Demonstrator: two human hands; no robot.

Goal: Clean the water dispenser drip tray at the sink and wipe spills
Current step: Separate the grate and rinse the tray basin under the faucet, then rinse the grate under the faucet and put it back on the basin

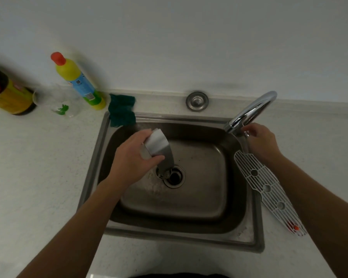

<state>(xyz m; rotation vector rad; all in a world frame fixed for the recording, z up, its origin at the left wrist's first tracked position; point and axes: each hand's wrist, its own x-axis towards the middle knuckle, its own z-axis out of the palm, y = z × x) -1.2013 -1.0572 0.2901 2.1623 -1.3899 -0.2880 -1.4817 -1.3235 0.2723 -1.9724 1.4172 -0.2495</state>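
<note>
One tray (159,149) is seen over the sink (255,217): a long, smooth, pale grey shell with rounded ends, stood steeply on end, its lower end just above the drain (174,176). Its upper end is gripped by the left hand (133,159), with the thumb laid across the near face and the fingers wrapped behind. A wet sheen is seen on the basin floor around the drain.

One white plastic grille (267,189) is laid slantwise across the sink's right rim and the counter (38,167). It is long and narrow, slotted all over, pierced by three round holes, and marked by a small orange piece at its near end. Part of it is crossed by the right forearm.

The right hand (261,143) is held at the base of the one curved chrome tap (251,111), where a small shiny lever is pinched between its curled fingers.

The sink is brushed steel, rectangular with rounded corners. One dark green cloth (122,110) is draped over its far left corner. One round metal cap (197,101) is set in the speckled pale counter behind it. At far left are stood one yellow bottle (78,81) with an orange top, one clear glass (60,103) with a green print, and one yellow jar (10,95) with a dark lid.
</note>
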